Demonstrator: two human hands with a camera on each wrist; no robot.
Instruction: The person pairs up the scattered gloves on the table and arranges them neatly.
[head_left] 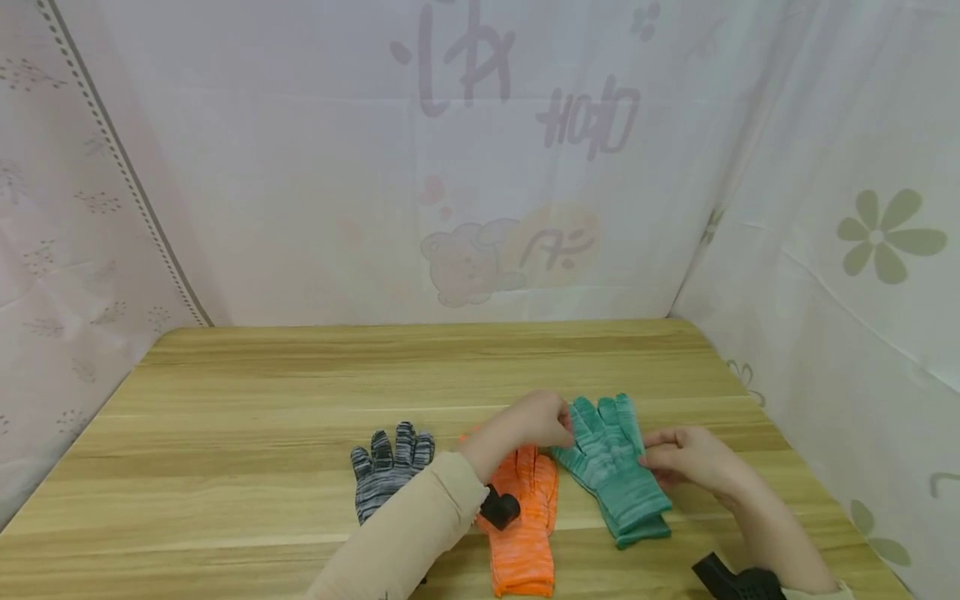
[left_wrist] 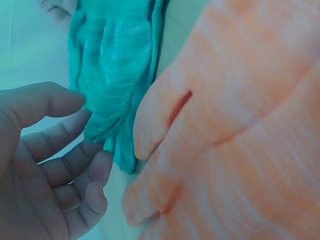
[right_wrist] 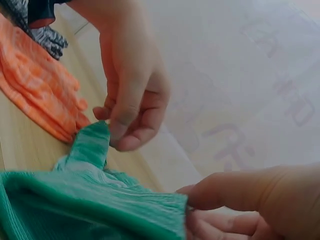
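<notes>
A pair of green knit gloves (head_left: pixel 611 467), one over the other, lies at the right of the group with fingers pointing away. My left hand (head_left: pixel 542 419) reaches across the orange gloves to the green pair's left side. In the right wrist view, the left thumb and fingers (right_wrist: pixel 137 100) meet at the tip of a green glove finger (right_wrist: pixel 92 142). My right hand (head_left: pixel 693 457) pinches the pair's right edge between thumb and fingers. In the left wrist view the green glove (left_wrist: pixel 115 65) hangs beside the curled left fingers (left_wrist: pixel 60 165).
Orange gloves (head_left: pixel 525 533) lie just left of the green pair, partly under my left forearm. Farther left are black-and-grey gloves (head_left: pixel 382 479), partly hidden by the sleeve (head_left: pixel 405 533). The wooden table (head_left: pixel 262 400) meets printed cloth curtains (head_left: pixel 300 167) at its back and sides.
</notes>
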